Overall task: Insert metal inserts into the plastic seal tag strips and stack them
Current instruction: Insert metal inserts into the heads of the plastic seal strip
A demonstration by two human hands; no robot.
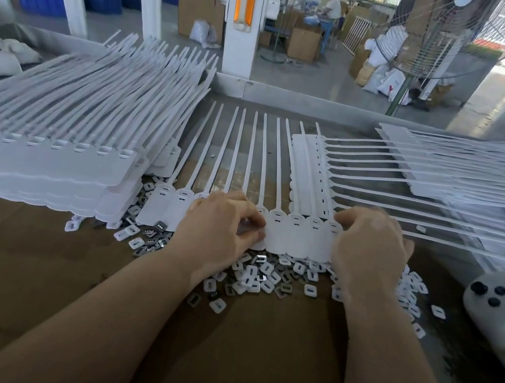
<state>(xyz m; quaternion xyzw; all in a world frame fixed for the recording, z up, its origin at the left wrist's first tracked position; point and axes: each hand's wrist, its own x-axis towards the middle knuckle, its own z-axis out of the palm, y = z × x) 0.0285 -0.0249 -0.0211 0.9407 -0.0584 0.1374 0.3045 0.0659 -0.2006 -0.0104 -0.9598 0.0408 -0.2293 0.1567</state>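
A white strip of joined seal tags lies flat in front of me, its thin tails pointing away. My left hand rests on the strip's middle tags with fingers curled and pinched together; whether an insert is between them is hidden. My right hand presses on the strip's right end, fingertips at the tag slot. Loose metal inserts and small white caps lie scattered just below the strip. A tall stack of strips stands at the left.
More strips fan out to the right, one lying sideways across the work strip's tails. A white device with black knobs sits at the right edge. Brown cardboard covers the bench. A fan and a seated person are far behind.
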